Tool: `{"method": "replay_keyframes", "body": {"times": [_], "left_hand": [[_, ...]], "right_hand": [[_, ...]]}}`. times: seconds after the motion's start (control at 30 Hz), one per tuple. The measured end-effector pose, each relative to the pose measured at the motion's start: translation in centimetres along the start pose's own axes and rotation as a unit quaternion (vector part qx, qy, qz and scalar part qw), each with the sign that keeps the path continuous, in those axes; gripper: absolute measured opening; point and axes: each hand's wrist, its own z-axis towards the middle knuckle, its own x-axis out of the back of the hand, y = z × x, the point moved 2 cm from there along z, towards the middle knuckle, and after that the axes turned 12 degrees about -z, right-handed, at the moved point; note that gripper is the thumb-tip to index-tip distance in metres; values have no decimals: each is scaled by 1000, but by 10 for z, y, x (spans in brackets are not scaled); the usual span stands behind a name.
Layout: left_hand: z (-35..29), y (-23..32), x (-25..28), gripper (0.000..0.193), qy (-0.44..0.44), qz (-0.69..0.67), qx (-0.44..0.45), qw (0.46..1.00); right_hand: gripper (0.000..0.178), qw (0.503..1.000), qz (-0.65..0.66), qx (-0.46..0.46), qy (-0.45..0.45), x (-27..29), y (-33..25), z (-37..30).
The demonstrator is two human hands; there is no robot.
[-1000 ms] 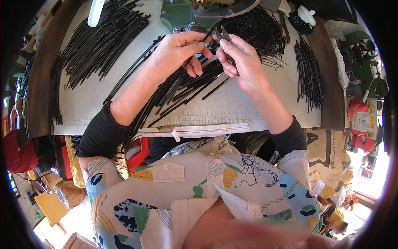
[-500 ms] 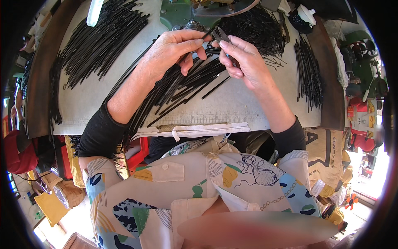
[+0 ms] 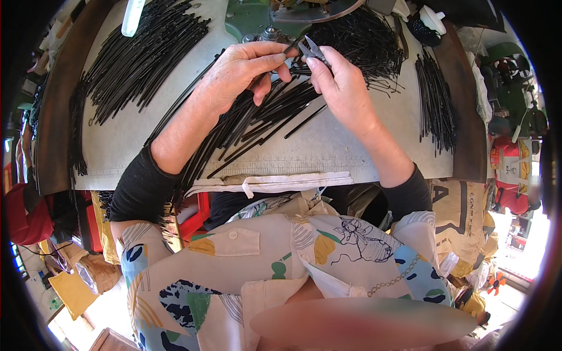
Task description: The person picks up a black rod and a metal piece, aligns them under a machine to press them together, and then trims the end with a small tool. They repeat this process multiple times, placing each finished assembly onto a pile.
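Observation:
My left hand (image 3: 246, 69) pinches the end of a thin black strip (image 3: 292, 47) between thumb and fingers, with its other fingers curled below. My right hand (image 3: 345, 88) grips small grey snips (image 3: 314, 49), their two pointed blades spread apart just beside the strip's end. Whether the blades touch the strip I cannot tell. Under both hands lies a loose bundle of black strips (image 3: 257, 126), fanned toward the table's front edge. A tangled heap of thin black pieces (image 3: 363, 44) lies beyond my right hand.
A green machine base (image 3: 244, 20) stands behind my hands on the pale table (image 3: 328, 153). Black strips (image 3: 146, 61) are piled at the left, and another bundle (image 3: 434, 105) lies at the right by the brown raised edge (image 3: 466, 117). White cloth (image 3: 293, 182) lines the front.
My right hand has turned and shifted slightly, its lower fingers now hidden behind the thumb side. The snips' tips have moved a little away from me. My left hand has hardly moved.

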Motion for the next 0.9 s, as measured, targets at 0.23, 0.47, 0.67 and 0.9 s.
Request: {"method": "replay_keyframes", "body": {"times": [0.23, 0.47, 0.67, 0.9], "left_hand": [[-1, 4, 4, 30, -9, -5, 19, 1000], [-1, 7, 12, 32, -17, -7, 22, 1000], [-2, 9, 14, 30, 4, 2, 28, 1000], [2, 10, 14, 27, 15, 74, 0, 997]], "right_hand": [[24, 978, 142, -97, -116, 12, -1, 6], [27, 978, 75, -124, -148, 48, 32, 44], [23, 978, -75, 175, 79, 11, 13, 94], [20, 980, -97, 167, 38, 4, 16, 99]]}}
